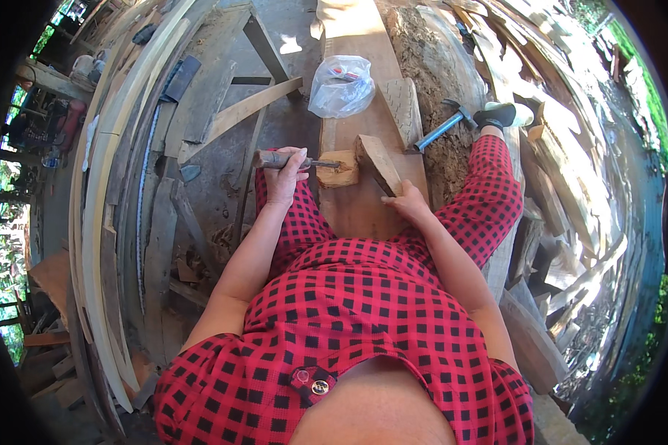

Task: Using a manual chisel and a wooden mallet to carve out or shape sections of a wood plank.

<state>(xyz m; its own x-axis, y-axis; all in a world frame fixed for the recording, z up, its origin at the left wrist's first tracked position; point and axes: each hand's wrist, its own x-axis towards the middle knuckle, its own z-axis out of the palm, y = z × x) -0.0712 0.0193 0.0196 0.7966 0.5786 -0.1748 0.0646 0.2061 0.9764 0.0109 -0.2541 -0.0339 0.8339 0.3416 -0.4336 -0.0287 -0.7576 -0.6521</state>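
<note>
My left hand [284,180] is closed around the wooden handle of a chisel [274,159]. The chisel lies sideways, its metal blade pointing right onto a small wood block [337,176] with a roughly cut hollow in its top. That block rests on a wide plank [360,211] between my legs. In my right hand [409,202] is a thick piece of wood [378,165], gripped at its near end. Its far end tilts up to the left, close beside the block's right side. Whether the two pieces touch, I cannot tell.
A clear plastic bag [341,87] sits farther along the plank, with a wood offcut [401,110] to its right. A blue-handled hammer [444,129] lies on a rough log [453,165] near my right foot. Long boards [111,148] line the left; split timber [564,185] is piled right.
</note>
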